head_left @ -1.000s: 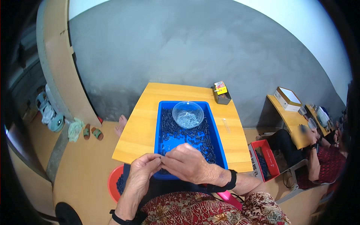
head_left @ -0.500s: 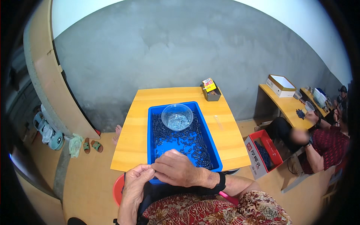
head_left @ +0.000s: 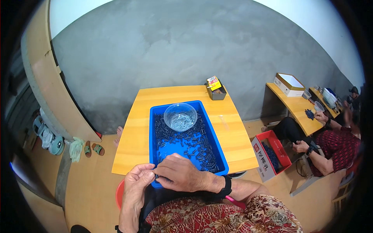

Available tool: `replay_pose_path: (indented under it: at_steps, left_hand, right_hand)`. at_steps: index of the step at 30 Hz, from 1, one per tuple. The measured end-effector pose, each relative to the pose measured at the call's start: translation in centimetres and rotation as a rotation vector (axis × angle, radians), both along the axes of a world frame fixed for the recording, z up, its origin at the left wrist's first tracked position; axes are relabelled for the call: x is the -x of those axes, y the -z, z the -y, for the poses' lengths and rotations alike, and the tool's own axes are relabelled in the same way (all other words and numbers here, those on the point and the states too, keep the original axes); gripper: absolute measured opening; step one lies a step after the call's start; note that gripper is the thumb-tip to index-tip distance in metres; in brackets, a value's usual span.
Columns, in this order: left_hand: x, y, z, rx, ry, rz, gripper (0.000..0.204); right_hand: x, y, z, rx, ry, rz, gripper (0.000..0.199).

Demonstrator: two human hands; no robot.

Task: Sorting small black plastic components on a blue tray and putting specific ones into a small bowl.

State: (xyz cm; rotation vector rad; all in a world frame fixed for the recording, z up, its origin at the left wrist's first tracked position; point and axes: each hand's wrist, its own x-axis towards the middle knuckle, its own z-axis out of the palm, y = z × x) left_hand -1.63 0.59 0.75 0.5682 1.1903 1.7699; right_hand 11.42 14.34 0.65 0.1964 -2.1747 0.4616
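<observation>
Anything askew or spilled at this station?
The blue tray sticks out past the near edge of the wood-grain table, so it looks not fully seated; any support underneath is hidden.

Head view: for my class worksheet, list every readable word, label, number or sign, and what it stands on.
Red-sided carton: dark characters on its white side, pale ones on red; I won't copy them out.
Yellow packet in the grey box: print too small to read.
White box: any marks too small to read.
</observation>
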Motion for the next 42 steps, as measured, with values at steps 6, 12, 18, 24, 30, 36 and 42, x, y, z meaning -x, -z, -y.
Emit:
replay_pose_path:
  at_steps: [6, 12, 18, 24, 30, 36, 42]
  left_hand:
    - [0.3, 0.2, 0.2, -0.017, -0.031, -0.003, 0.023]
    - [0.0, -0.5, 0.2, 0.022, -0.013, 0.046, 0.023]
    - [0.2, -0.4, 0.2, 0.047, 0.018, 0.058, 0.024]
    - [-0.2, -0.8, 0.4, 0.012, 0.007, 0.088, 0.02]
    - [-0.3, -0.7, 0.3, 0.038, 0.054, -0.013, 0.018]
    - [-0.5, -1.0, 0.3, 0.035, 0.07, -0.051, 0.019]
    - [-0.8, -0.8, 0.4, 0.022, 0.072, 0.003, 0.021]
  right_hand:
    - [0.2, 0.3, 0.1, 0.028, -0.018, 0.022, 0.024]
    - [0.1, 0.2, -0.2, 0.14, -0.05, 0.056, 0.024]
    - [0.0, -0.3, -0.3, 0.218, -0.123, 0.12, 0.025]
    - [-0.1, -0.1, -0.1, 0.17, -0.026, 0.032, 0.023]
    - [-0.4, -1.0, -0.2, 0.259, -0.054, 0.046, 0.016]
    - [-0.3, -1.2, -0.2, 0.205, -0.018, 0.027, 0.021]
    - [-0.1, -1.4, 0.1, 0.059, 0.013, -0.05, 0.026]
